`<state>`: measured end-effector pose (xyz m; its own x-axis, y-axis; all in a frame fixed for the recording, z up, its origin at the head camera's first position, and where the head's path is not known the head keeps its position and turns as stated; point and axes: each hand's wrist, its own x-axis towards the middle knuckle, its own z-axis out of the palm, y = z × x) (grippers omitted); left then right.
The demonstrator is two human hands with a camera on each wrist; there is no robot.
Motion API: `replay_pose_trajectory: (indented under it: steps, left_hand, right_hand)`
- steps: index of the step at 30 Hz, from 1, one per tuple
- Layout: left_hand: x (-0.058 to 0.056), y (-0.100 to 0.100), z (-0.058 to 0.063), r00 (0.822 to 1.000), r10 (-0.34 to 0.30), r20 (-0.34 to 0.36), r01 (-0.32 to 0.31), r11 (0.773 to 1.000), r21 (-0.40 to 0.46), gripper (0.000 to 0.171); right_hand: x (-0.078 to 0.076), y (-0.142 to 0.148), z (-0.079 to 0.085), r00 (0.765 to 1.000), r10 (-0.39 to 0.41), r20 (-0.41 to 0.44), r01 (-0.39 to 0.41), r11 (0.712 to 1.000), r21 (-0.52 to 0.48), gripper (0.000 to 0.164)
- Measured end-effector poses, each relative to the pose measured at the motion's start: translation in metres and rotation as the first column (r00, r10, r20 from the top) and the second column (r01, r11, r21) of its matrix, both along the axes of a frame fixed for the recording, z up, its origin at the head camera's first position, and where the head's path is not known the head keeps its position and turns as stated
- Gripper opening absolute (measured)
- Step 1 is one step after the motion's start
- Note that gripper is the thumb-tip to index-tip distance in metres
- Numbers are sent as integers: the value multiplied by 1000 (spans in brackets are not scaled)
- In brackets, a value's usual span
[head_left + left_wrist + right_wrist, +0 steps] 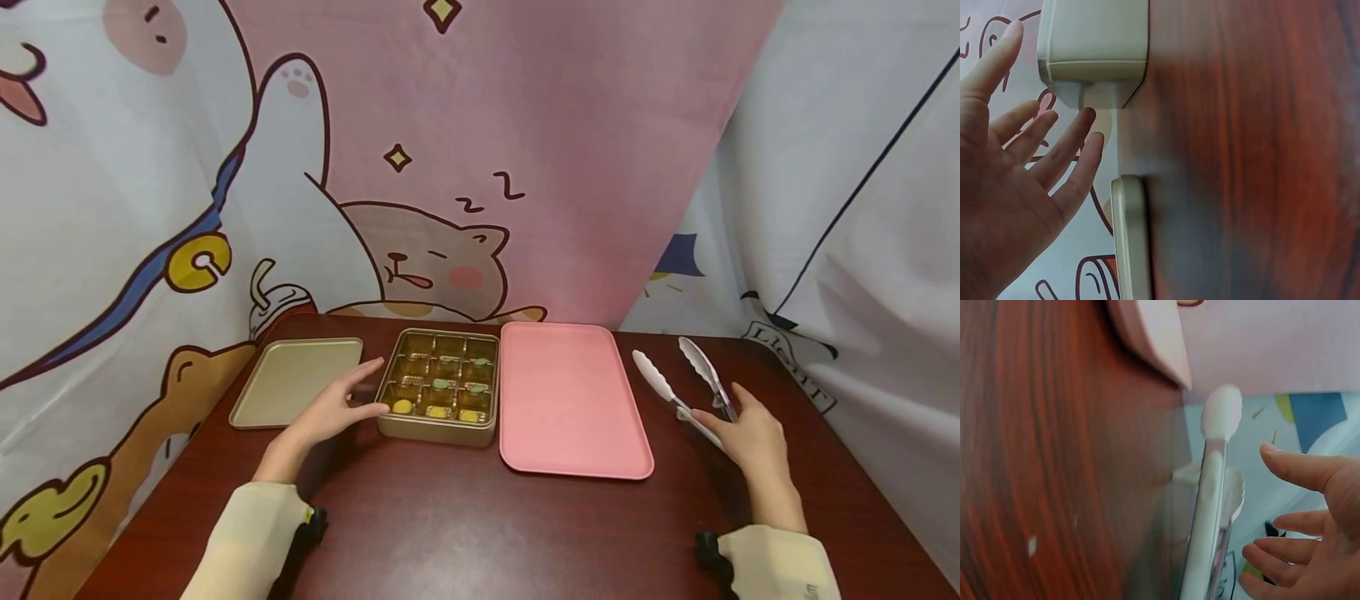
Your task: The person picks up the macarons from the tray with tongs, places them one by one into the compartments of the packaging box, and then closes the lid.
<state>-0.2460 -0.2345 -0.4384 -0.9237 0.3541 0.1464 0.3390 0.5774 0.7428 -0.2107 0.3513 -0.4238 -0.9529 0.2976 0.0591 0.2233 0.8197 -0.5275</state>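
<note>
My left hand (330,414) is spread at the left side of a square gold box (437,432), its thumb by the front left corner; contact is hard to tell. A clear divided insert fills this box, with yellow pieces (402,407) in the front row and green leaf-like bits (442,384) in several other compartments. Over the handle end of white-tipped metal tongs (654,377) hovers my right hand (753,437). In the right wrist view its fingers are apart from the tongs (1207,506), which lie with their arms spread on the table.
A pink tray (573,400) lies between the box and the tongs. Left of the box is a flat gold tray or lid (288,379), partly behind my left hand. The dark wooden table (480,525) ends at a cartoon-printed curtain (570,167) behind.
</note>
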Motion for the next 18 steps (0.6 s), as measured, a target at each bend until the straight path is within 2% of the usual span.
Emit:
replay_pose_trajectory:
  steps: [6,9,14,18]
  left_hand:
    - [-3,-7,7,999,27,37,-29,999,38,80]
    - [-4,-13,9,999,30,35,-32,998,56,79]
    - [0,-25,12,999,48,26,-49,997,60,78]
    - [4,-35,17,997,76,6,-77,995,59,77]
  right_hand:
    - [0,-31,11,994,46,-95,-49,999,-25,83]
    - [-1,-50,18,986,98,-138,-103,994,-27,81]
    - [-2,-88,28,945,221,-241,-232,973,-16,76]
    - [-3,-125,36,910,303,-284,-331,942,-57,74]
